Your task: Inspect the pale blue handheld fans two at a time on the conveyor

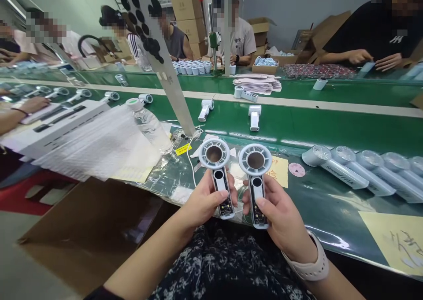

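Two light-blue handheld fans are held side by side over the table's front edge. My left hand (206,198) is wrapped round the handle of the left handheld fan (227,205), its thumb on the front of the handle. In the same way my right hand (280,207) grips the right handheld fan (261,218), thumb on its front. Both fans stand with their round ringed heads up, and small electronic parts show in the lower handles. The heads are close but apart. The fingers behind each handle are partly hidden.
Several wrapped fans (346,172) lie in a row at right. More fans (254,117) lie on the green belt (297,119). A slanted metal post (175,93) rises ahead. A plastic bottle (152,124) and foam sheets (95,146) lie left. Co-workers sit across the belt.
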A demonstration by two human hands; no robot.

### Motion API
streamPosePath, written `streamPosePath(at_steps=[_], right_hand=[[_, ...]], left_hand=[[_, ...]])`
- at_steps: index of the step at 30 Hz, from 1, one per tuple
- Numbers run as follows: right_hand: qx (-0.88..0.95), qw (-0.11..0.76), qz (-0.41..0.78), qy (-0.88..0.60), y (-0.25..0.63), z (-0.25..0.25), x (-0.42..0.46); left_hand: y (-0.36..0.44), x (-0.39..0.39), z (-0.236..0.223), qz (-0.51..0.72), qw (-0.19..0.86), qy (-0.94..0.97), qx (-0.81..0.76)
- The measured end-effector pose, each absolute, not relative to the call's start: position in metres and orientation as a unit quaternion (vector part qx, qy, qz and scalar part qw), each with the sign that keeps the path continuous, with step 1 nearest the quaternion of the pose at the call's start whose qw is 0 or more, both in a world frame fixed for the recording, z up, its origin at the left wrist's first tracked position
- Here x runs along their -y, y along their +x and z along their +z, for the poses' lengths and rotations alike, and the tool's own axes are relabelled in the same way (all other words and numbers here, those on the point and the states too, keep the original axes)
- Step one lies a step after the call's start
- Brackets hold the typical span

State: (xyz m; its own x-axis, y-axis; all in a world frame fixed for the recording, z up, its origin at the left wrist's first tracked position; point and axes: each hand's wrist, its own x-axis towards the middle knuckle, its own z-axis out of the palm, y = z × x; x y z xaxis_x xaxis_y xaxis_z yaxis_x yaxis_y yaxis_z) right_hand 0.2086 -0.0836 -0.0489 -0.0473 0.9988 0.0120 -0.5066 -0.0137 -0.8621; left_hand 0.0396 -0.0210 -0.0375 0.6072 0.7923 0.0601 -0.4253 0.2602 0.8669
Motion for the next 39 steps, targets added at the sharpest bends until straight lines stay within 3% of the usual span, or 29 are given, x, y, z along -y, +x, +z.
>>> streamPosePath(at_steps=[8, 24, 39], right_hand=[[0.371, 0.615, 0.595, -0.360, 0.205, -0.046, 0.083], [0.319, 0.607, 0.621, -0.379, 0.210, -0.043, 0.080], [0.300, 0.613, 0.637, -0.357, 0.206, -0.045, 0.077]], left_hand=[[0.041, 0.024, -0.028, 0.360, 0.772, 0.486, -0.194], [0.042, 0.019, -0.043, 0.427, 0.772, 0.405, -0.240], [0.038, 0.023, -0.042, 0.392, 0.722, 0.513, -0.248]])
